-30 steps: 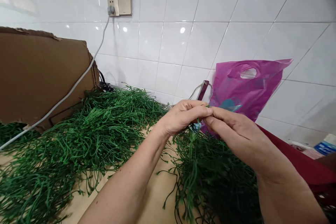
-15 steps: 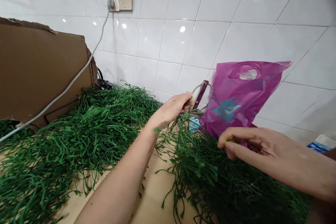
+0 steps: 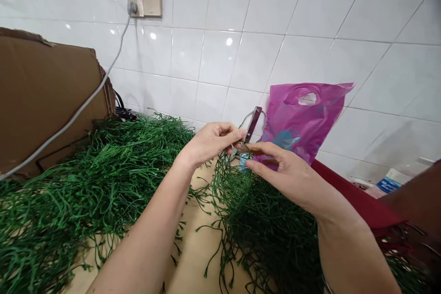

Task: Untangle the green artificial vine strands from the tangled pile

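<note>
My left hand (image 3: 217, 142) pinches the top of a bunch of thin green artificial stems (image 3: 227, 179), which hangs down below the fingers. Close against it, my right hand (image 3: 280, 165) has thumb and forefinger around a curved green strand of the same bunch. Exactly how the strand sits in the fingertips is hard to make out. Under my right hand lies a dark green heap of such stems (image 3: 272, 220). A larger heap (image 3: 138, 161) spreads over the table to the left of my left arm.
A purple plastic bag (image 3: 303, 115) stands against the white tiled wall (image 3: 193, 50). A dark red-brown bar (image 3: 254, 124) leans beside it. At left is a cardboard box (image 3: 44, 101), with a grey cable (image 3: 89, 101) running to a socket (image 3: 132, 2). Something red (image 3: 351, 197) lies at right.
My right hand has moved left from beside the bag to meet my left hand at the top of the bunch. The view has shifted slightly right.
</note>
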A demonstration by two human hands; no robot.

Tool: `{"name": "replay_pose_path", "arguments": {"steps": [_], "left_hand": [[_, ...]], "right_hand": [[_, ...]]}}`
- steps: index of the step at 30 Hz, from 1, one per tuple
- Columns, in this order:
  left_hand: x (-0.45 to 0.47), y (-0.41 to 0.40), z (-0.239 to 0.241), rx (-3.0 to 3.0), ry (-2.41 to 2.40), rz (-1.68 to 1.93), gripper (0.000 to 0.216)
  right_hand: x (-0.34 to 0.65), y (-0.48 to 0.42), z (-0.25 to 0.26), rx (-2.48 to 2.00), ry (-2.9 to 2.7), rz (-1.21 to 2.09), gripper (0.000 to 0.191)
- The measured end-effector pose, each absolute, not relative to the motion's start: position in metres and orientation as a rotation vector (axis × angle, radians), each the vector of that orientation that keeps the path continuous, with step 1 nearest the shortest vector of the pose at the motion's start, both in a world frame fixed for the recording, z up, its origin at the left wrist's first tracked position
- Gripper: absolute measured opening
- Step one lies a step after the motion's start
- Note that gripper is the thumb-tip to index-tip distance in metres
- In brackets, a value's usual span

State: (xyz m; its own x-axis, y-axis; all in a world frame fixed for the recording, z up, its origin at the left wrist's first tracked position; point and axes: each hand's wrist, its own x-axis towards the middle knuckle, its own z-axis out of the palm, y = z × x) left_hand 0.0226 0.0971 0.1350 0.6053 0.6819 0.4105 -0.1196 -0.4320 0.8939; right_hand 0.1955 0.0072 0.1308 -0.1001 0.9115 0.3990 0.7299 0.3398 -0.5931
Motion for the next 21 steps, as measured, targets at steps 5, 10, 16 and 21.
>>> {"name": "replay_pose_path", "arguments": {"steps": [5, 10, 16, 21], "left_hand": [[0.019, 0.1, 0.133, 1.778, 0.373, 0.903, 0.032], [0.014, 0.107, 0.128, 1.68, 0.335, 0.851, 0.026], [0.013, 0.111, 0.125, 1.574, 0.309, 0.763, 0.021], [0.024, 0.105, 0.128, 1.388, 0.399, 0.868, 0.01]], "right_hand": [[0.2, 0.01, 0.133, -1.433, -1.817, 0.497, 0.03], [0.201, 0.005, 0.139, -1.448, -1.748, 0.528, 0.032], [0.203, 0.011, 0.133, -1.492, -1.757, 0.431, 0.03], [0.198, 0.013, 0.132, -1.425, -1.635, 0.226, 0.026]]}}
